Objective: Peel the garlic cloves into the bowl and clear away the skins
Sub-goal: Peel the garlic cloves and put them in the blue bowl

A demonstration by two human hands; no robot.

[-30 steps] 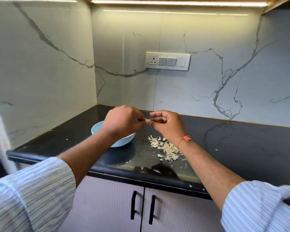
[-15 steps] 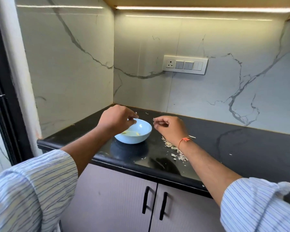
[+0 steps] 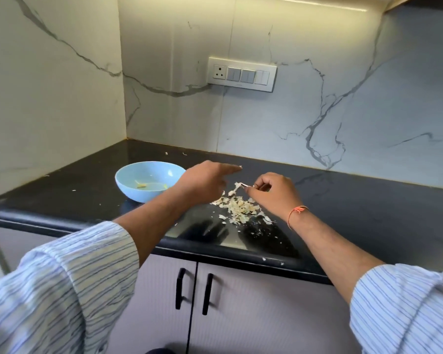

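- We are looking down at a black bench (image 3: pixel 368 213) running along a marble-patterned wall (image 3: pixel 317 111); the bench is carrying everything that follows, and we are taking the pale blue bowl (image 3: pixel 128 185) as our landmark.
- Below the bench edge, in front of the bowl and a little to its right, two cabinet doors (image 3: pixel 241 315) are showing, with dark upright handles side by side.
- On the wall behind the bowl and to its right, a white switch plate (image 3: pixel 241 74) is sitting, with a socket and several switches.
- We are wearing striped sleeves (image 3: pixel 62 290) pushed up the forearms, one low to the left of the bowl and one far to the right.
- The bowl is standing upright on the bench near the left corner, and a few peeled garlic cloves (image 3: pixel 141 185) are lying at its bottom.
- Our left hand (image 3: pixel 202 182) is reaching just right of the bowl, crossing its right rim, forefinger stretched straight out and the other fingers tucked under; it is gripping nothing that we can see.
- Our right hand (image 3: pixel 274 192) is hovering farther right of the bowl, fingers curled, pinching a scrap of garlic skin (image 3: pixel 238 186) at the fingertips; an orange thread (image 3: pixel 296 213) is circling the wrist.
- A pile of skins (image 3: pixel 241 209) is lying on the bench right of the bowl, beneath and between the two hands.
- Small flecks of skin are lying scattered behind the bowl and along the front edge of the bench.
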